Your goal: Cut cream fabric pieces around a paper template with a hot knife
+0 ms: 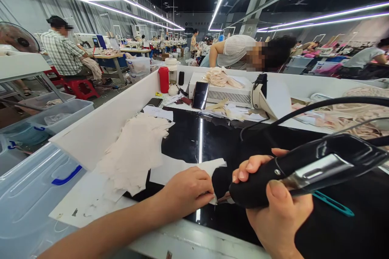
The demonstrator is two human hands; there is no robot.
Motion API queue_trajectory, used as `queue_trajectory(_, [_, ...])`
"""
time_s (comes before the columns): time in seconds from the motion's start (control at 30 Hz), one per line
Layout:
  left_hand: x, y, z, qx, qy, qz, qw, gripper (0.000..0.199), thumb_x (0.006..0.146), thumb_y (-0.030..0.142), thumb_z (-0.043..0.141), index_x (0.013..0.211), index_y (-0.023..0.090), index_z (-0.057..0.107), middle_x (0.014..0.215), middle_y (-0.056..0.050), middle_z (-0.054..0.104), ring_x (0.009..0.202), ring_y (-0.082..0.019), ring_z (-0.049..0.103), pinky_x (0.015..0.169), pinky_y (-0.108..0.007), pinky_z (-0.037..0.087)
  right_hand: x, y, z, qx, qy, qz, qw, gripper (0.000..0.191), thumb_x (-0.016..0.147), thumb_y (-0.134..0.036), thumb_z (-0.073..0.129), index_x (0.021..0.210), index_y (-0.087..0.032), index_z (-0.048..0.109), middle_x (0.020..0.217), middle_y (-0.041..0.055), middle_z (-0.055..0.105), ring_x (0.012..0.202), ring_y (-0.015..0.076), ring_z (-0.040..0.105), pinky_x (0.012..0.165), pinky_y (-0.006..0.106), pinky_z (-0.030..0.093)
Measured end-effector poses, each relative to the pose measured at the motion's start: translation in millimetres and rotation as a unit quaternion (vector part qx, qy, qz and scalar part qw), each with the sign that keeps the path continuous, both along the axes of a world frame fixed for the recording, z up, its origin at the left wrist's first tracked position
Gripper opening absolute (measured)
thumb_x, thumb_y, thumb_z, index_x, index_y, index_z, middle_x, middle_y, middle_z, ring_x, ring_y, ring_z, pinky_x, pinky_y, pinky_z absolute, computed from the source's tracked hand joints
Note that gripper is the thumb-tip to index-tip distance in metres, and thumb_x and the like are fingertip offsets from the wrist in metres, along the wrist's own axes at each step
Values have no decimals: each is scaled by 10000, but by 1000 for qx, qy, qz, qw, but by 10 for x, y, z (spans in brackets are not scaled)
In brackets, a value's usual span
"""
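My left hand (190,192) pinches the edge of a white fabric piece (173,168) that lies on the glossy black tabletop (182,135). My right hand (281,210) is wrapped round a black handheld tool (304,166) with a silver panel and a cable at its back. The tool's front end is close to my left fingertips, beside the fabric's edge. To the left lies a pile of pale cream fabric pieces (136,149). A teal slim tool (334,203) rests on the black surface behind my right hand.
A black cable (322,105) arcs over the right side. At the back stand a phone (200,95), a red cup (163,79) and a white vented box (227,94). A person (237,50) leans beyond the partition. Plastic bins (33,194) are at left.
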State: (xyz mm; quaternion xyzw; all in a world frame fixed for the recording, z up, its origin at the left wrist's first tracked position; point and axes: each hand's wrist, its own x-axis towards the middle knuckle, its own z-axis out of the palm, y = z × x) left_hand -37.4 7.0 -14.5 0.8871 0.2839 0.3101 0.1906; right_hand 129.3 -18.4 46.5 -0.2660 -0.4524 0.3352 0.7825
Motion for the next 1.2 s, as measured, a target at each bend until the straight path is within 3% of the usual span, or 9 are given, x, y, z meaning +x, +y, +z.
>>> queue_trajectory(0.3, [-16,-11,7,12,30,23,999,100,917,94,756,900,160,683,958,-5,674,909,-173,634,841,-263,491,-14,-2,0,1,-2,-2,1000,439,825,-399,850,1163,-248,612,772,-23,653,588,163,594,529,302,558])
queue_trajectory(0.43, [-9,-24,49,57,25,28,998,93,941,71,716,925,154,679,1016,-28,659,963,-180,617,908,-267,495,-21,0,-4,-1,4,2,1000,444,820,-396,855,1160,-250,610,774,-24,652,594,163,593,529,298,556])
queue_trajectory(0.53, [-5,-31,61,100,34,10,994,94,990,92,660,915,147,673,1008,-36,657,980,-182,608,923,-265,496,-19,4,-5,-1,2,4,1000,436,822,-389,850,1161,-252,612,770,-23,651,591,164,590,524,299,555])
queue_trajectory(0.73, [-68,4,-5,104,96,-38,989,122,993,53,617,984,158,677,954,-23,663,889,-166,623,831,-260,510,-5,0,4,-3,1,1,1000,439,819,-391,852,1162,-253,615,771,-21,648,581,165,589,508,301,553])
queue_trajectory(0.97, [-155,78,57,145,91,-100,980,174,1034,55,549,1057,147,695,1000,-41,717,967,-169,662,904,-253,515,-12,2,2,-8,1,3,1000,455,811,-407,853,1163,-256,607,773,-22,639,588,167,589,518,312,555])
queue_trajectory(1.2, [-195,86,90,149,92,-108,979,228,1060,95,494,1056,170,709,1045,-48,736,994,-170,682,916,-255,537,-17,-5,27,-9,-3,-3,1000,443,808,-409,850,1151,-257,615,760,-25,636,575,169,583,506,311,545])
